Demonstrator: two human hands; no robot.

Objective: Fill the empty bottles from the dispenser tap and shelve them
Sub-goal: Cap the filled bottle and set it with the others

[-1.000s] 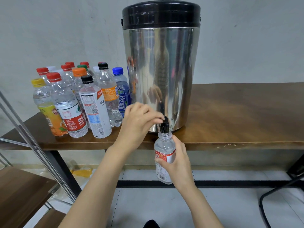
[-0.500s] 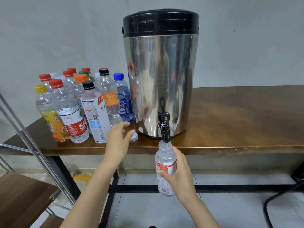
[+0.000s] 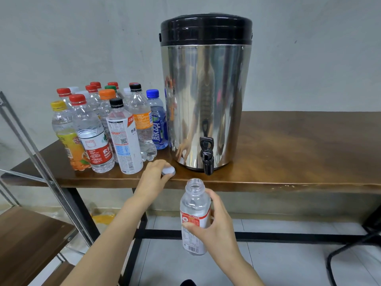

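Observation:
A steel dispenser (image 3: pixel 206 96) with a black lid stands on the wooden table (image 3: pixel 299 149); its black tap (image 3: pixel 206 156) juts over the front edge. My right hand (image 3: pixel 214 228) grips an uncapped clear bottle (image 3: pixel 194 211) with a red-and-white label, held upright just below and left of the tap. It looks filled with water. My left hand (image 3: pixel 153 178) curls its fingers round a white cap (image 3: pixel 168 170) lying on the table edge left of the dispenser.
Several capped bottles (image 3: pixel 107 131) with red, yellow, orange, black and blue caps crowd the table left of the dispenser. A metal-framed shelf with wooden boards (image 3: pixel 26 240) stands at lower left. A black chair leg (image 3: pixel 346 250) shows at lower right.
My left hand left the tap lever, went down left to the table and closed on the white cap. My right hand lowered the bottle away from the spout.

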